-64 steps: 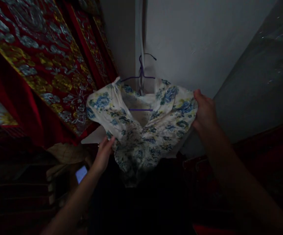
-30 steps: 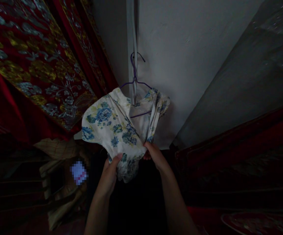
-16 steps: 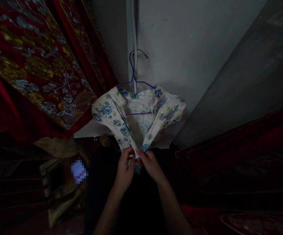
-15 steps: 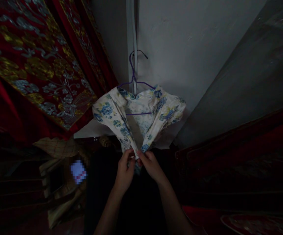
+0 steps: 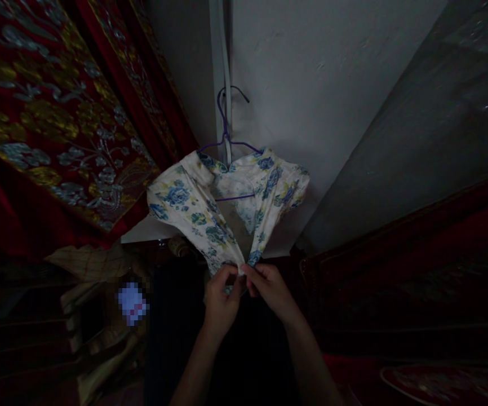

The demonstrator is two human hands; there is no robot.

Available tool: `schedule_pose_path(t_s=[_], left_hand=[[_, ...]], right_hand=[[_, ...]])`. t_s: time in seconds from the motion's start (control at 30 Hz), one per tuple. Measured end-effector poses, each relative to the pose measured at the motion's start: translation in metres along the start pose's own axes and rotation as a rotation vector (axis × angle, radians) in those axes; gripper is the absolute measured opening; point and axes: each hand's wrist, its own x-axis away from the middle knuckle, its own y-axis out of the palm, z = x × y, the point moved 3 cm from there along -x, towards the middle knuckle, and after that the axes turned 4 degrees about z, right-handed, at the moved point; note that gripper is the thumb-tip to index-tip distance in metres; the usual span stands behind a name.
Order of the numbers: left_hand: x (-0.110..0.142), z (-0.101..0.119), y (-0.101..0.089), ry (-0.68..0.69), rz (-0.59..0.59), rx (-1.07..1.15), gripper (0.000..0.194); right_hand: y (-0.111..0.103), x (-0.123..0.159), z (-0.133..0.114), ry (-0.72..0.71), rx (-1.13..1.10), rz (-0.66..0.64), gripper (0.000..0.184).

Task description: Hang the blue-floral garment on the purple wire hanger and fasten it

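A white garment with blue and yellow flowers (image 5: 193, 206) hangs on a purple wire hanger (image 5: 223, 127) against a pale wall. Its two front edges run down to a point at the middle. My left hand (image 5: 221, 299) pinches the left edge there, fingers closed on the cloth. My right hand (image 5: 269, 287) pinches the right edge just beside it, thumb and fingers together. The two hands nearly touch below the garment. What lies under the hands is lost in the dark.
A red hanging with gold and silver embroidery (image 5: 58, 118) fills the left. A grey panel (image 5: 417, 124) slants down the right above dark red wood (image 5: 417, 265). A white strip (image 5: 223, 73) runs up the wall behind the hanger. Pale bundles (image 5: 87, 265) lie low on the left.
My hands came in from the garment's outer sides to meet at its lower middle, drawing the two front edges together. Over the last half second they have barely moved.
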Motion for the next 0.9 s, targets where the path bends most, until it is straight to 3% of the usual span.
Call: schedule_pose_path(t_s=[0.1, 0.2, 0.37, 0.53, 0.67, 0.8, 0.9], left_hand=[[0.007, -0.009, 0.003, -0.020, 0.058, 0.022, 0.016], [0.011, -0.016, 0.010, -0.017, 0.052, 0.068, 0.014], [0.004, -0.032, 0.017, 0.022, 0.083, -0.045, 0.015], [-0.014, -0.039, 0.020, 0.032, 0.097, -0.076, 0.015], [-0.024, -0.039, 0.026, 0.029, 0.062, -0.067, 0.017], [-0.036, -0.033, 0.025, 0.063, -0.029, -0.056, 0.018], [-0.057, -0.007, 0.012, 0.121, -0.068, 0.018, 0.008]], right_hand=[[0.005, 0.005, -0.001, 0.134, -0.168, 0.039, 0.056], [0.011, 0.006, -0.009, 0.146, -0.272, 0.116, 0.052], [0.018, -0.025, -0.053, -0.037, -0.277, 0.208, 0.047], [0.023, -0.070, -0.134, -0.300, -0.253, 0.187, 0.039], [0.027, -0.079, -0.187, -0.482, -0.251, 0.166, 0.039], [0.027, -0.069, -0.200, -0.555, -0.235, 0.155, 0.040], [0.025, -0.061, -0.193, -0.569, -0.209, 0.124, 0.040]])
